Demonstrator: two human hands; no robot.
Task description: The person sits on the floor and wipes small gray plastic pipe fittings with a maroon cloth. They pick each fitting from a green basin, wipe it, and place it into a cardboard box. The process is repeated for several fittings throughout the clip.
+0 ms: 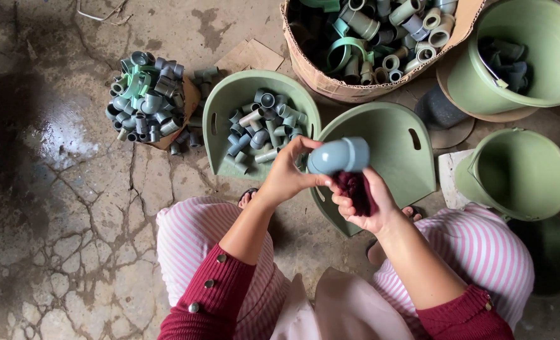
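Grey plastic elbow pipe fitting [339, 155] sits raised above the floor between both hands, over the edge of the empty green scoop-shaped tray [390, 135]. The left hand [287, 173] has its grip closed around the fitting's left end, fingertips curled over the top and thumb beneath. The right hand [363, 203] is closed on a dark maroon cloth [354, 189], pressed against the underside of the fitting (the cloth bunches between fingers and palm). Both forearms rise from the bottom of the view, bent inward at the wrists, with dark red sleeves pushed to the elbows above pink striped knees.

Just left of the hands, a second green scoop-shaped tray [224, 104] holds a heap of small grey and pale green fittings. Further left, an open pile of fittings [145, 94] lies on a scrap of cardboard on the cracked concrete floor [72, 220]. Behind the trays, a round cardboard-walled basket [330, 82] is filled with mixed grey and green fittings. To the right, a large green bucket [538, 75] holds a few dark fittings at its bottom, and nearer, a smaller green bucket [519, 173] looks bare inside. A wet dark patch spreads over the floor at far left.
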